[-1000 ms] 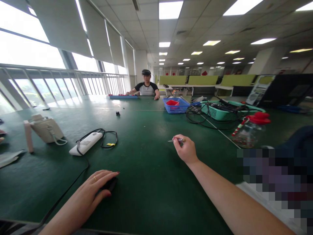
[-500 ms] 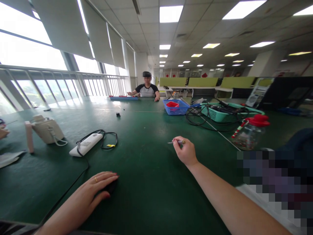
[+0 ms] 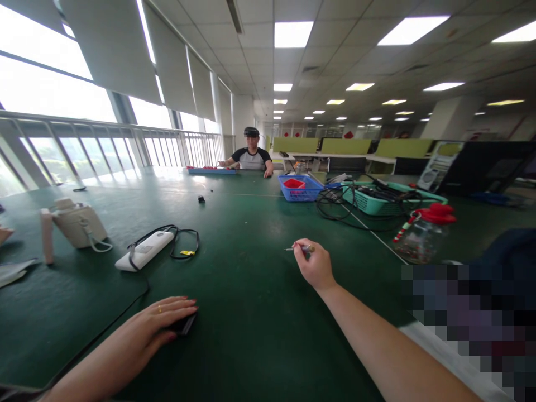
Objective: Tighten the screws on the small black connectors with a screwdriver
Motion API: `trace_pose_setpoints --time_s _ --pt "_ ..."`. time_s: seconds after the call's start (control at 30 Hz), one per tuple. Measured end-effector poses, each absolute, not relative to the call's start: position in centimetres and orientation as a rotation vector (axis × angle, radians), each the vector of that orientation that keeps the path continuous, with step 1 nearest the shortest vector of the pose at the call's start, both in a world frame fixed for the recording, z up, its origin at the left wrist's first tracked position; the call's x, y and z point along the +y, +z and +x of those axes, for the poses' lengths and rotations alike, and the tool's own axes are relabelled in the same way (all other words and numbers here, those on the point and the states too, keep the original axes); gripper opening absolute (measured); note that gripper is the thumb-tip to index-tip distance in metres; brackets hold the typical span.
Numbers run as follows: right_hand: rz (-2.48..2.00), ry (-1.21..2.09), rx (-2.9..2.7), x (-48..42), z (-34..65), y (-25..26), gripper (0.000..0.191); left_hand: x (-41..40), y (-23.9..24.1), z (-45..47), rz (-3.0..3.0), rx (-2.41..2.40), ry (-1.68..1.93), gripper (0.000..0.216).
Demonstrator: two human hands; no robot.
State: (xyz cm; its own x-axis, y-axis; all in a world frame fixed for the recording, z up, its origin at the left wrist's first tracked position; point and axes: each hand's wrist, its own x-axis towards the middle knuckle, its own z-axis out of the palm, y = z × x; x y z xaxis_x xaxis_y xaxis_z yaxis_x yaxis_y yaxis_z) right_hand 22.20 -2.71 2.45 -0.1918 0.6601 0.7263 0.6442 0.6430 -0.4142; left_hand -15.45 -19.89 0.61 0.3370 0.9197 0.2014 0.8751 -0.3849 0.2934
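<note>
My left hand [image 3: 161, 318] rests at the front left of the green table, fingers stretched over a small flat black box [image 3: 186, 324] and thumb along its near side. Part of the box is hidden under the palm. Further right, my right hand [image 3: 316, 265] is closed in a pinch around a slim pen-like tool [image 3: 310, 249]. The tool's thin metal tip points left, just above or on the tabletop; I cannot tell whether it touches. Beyond my left hand lies a white oblong device [image 3: 146, 250] with a black cord [image 3: 197, 240] looped beside it.
A beige bottle [image 3: 81, 223] stands at the left. On the right are a blue basket [image 3: 301, 192], a green basket [image 3: 377, 204] heaped with cables, and a red-lidded jar [image 3: 422, 240]. A small black piece [image 3: 201, 199] lies mid-table. Another person [image 3: 251, 156] sits at the far end.
The view has tilted up slightly. My left hand has shifted a little left, with more of the black box showing. My right hand keeps its pinch on the tool, almost unmoved.
</note>
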Motion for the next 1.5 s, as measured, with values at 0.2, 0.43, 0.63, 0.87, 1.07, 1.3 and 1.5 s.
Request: trace_pose_setpoints --time_s 0.2,0.43,0.63,0.87,1.07,1.3,1.5 --pt "-1.025 0.024 -1.899 -2.7 22.2 2.4 0.025 -20.1 1.3 -15.5 2.408 1.661 0.508 0.045" --pt "-1.021 -0.009 -1.899 -2.9 22.1 2.6 0.024 -20.0 1.9 -15.1 2.345 1.679 0.484 0.048" --pt "-1.010 -0.005 -1.903 -2.9 22.1 2.6 0.024 -19.9 2.2 -14.8 2.207 1.749 0.393 0.053" --pt "-1.004 0.019 -1.913 -2.8 22.1 2.7 0.024 -19.8 1.9 -15.2 2.174 1.744 0.377 0.046" --pt "-1.000 0.056 -1.909 -3.0 22.1 2.7 0.025 -18.1 4.8 -10.0 2.238 1.729 0.534 0.038" --pt "-0.966 0.059 -1.906 -3.1 21.9 2.8 0.016 -11.5 7.3 -0.5 2.441 1.373 0.602 0.036" --pt "-0.971 0.092 -1.963 -2.9 22.2 2.8 0.013 -3.8 3.9 0.8 2.429 1.615 0.601 0.033"
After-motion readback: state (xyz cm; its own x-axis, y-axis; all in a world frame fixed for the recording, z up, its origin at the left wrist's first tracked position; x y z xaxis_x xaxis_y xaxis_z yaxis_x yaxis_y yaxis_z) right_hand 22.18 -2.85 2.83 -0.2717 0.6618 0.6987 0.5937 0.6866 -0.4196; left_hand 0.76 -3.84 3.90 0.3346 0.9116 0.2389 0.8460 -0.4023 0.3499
